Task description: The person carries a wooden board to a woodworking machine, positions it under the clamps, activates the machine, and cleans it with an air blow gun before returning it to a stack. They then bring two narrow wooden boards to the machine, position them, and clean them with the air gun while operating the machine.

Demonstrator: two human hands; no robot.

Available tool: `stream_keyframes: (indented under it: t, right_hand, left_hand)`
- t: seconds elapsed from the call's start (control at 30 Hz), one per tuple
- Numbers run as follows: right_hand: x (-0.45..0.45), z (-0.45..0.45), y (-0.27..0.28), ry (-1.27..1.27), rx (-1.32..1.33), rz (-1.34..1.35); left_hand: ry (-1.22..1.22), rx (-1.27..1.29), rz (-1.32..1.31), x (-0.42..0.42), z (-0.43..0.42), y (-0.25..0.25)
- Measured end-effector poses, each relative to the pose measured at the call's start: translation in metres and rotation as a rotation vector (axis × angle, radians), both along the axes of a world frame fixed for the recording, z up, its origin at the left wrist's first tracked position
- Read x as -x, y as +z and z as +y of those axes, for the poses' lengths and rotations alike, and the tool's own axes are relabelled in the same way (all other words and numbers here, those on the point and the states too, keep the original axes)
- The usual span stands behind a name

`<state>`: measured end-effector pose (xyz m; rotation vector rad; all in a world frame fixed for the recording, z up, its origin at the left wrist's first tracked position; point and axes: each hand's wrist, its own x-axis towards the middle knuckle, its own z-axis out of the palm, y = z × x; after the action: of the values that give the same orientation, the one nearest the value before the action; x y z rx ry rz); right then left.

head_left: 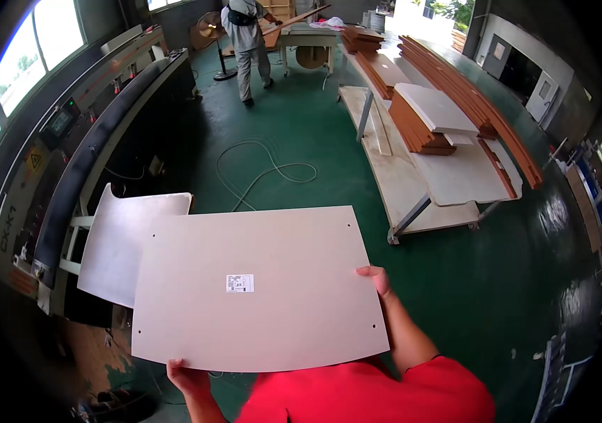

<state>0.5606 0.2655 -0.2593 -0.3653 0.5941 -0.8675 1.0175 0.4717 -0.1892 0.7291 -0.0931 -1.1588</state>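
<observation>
A large pale board with a printed label near its middle and a small hole near each corner is held in front of my red shirt. My left hand grips its near edge toward the left, the thumb on top and the other fingers hidden below. At the board's right edge, my right hand holds on with the thumb over the face. Beyond the board's left side lies a whitish curved panel, partly covered by the board.
A long machine runs along the left. At the right, a wheeled cart carries stacked brown boards. A cable loops on the green floor ahead. Farther off, a person stands near a fan and a table.
</observation>
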Motion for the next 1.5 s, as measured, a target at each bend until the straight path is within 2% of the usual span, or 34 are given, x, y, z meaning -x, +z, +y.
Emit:
stream_keyframes:
  t: [0.17,0.23,0.33,0.4,0.53,0.63,0.7,0.8,0.83,0.9,0.93,0.97,1.0,1.07,1.13,1.27,1.37,1.4,1.47,1.5]
  right_hand:
    - [0.049,-0.003,-0.018,-0.145,-0.121,-0.051]
    - [0.08,-0.018,-0.05,-0.185,-0.168,-0.009]
    - [0.109,-0.035,-0.049,-0.217,-0.199,-0.062]
    - [0.125,-0.051,-0.031,-0.219,-0.244,-0.108]
    - [0.17,-0.067,-0.072,-0.227,-0.21,-0.038]
    - [0.164,-0.078,-0.075,-0.277,-0.161,-0.018]
    - [0.139,-0.08,-0.042,-0.365,-0.197,-0.051]
    - [0.139,-0.085,-0.086,-0.286,-0.166,-0.022]
    - [0.119,-0.092,-0.068,-0.303,-0.155,-0.047]
    - [0.062,-0.101,-0.007,-0.269,-0.122,-0.104]
    - [0.035,-0.106,0.007,-0.248,-0.062,-0.069]
    - [0.009,-0.11,0.022,-0.221,-0.024,-0.068]
    - [-0.008,-0.117,0.019,-0.189,0.001,-0.046]
    - [-0.057,-0.126,0.029,-0.142,-0.017,-0.012]
    - [-0.102,-0.134,0.031,-0.104,-0.031,0.015]
    - [-0.175,-0.151,0.01,-0.002,-0.086,0.104]
    - [-0.238,-0.159,-0.003,0.031,-0.097,0.108]
    - [-0.259,-0.161,-0.003,0.046,-0.096,0.115]
    - [-0.291,-0.166,-0.012,0.082,-0.118,0.094]
    - [-0.309,-0.165,-0.011,0.083,-0.147,0.127]
  left_hand:
    - [-0.122,-0.016,-0.047,0.031,-0.079,-0.006]
    - [-0.146,-0.051,-0.065,0.054,-0.106,-0.006]
    - [-0.192,-0.058,-0.032,0.077,-0.147,-0.023]
    - [-0.187,-0.112,-0.058,0.109,-0.175,-0.012]
    - [-0.243,-0.173,-0.07,0.13,-0.208,-0.02]
    - [-0.226,-0.193,-0.064,0.126,-0.223,-0.03]
    - [-0.214,-0.206,-0.09,0.12,-0.232,-0.031]
    - [-0.181,-0.205,-0.046,0.097,-0.238,-0.038]
    - [-0.16,-0.237,-0.01,0.093,-0.241,-0.027]
    - [-0.075,-0.279,0.039,0.064,-0.238,-0.053]
    - [-0.056,-0.325,0.035,0.056,-0.241,-0.034]
    - [-0.04,-0.376,0.051,0.04,-0.239,-0.044]
    - [0.066,-0.408,-0.048,0.034,-0.242,-0.021]
    - [0.06,-0.475,-0.218,0.003,-0.238,-0.008]
    - [0.111,-0.521,-0.329,-0.04,-0.228,-0.031]
    - [0.158,-0.742,-0.531,-0.117,-0.212,-0.009]
    - [0.097,-0.77,-0.578,-0.184,-0.193,-0.049]
    - [0.157,-0.844,-0.614,-0.198,-0.19,-0.06]
    - [0.155,-0.978,-0.884,-0.236,-0.178,-0.09]
    - [0.131,-1.058,-1.012,-0.253,-0.173,-0.079]
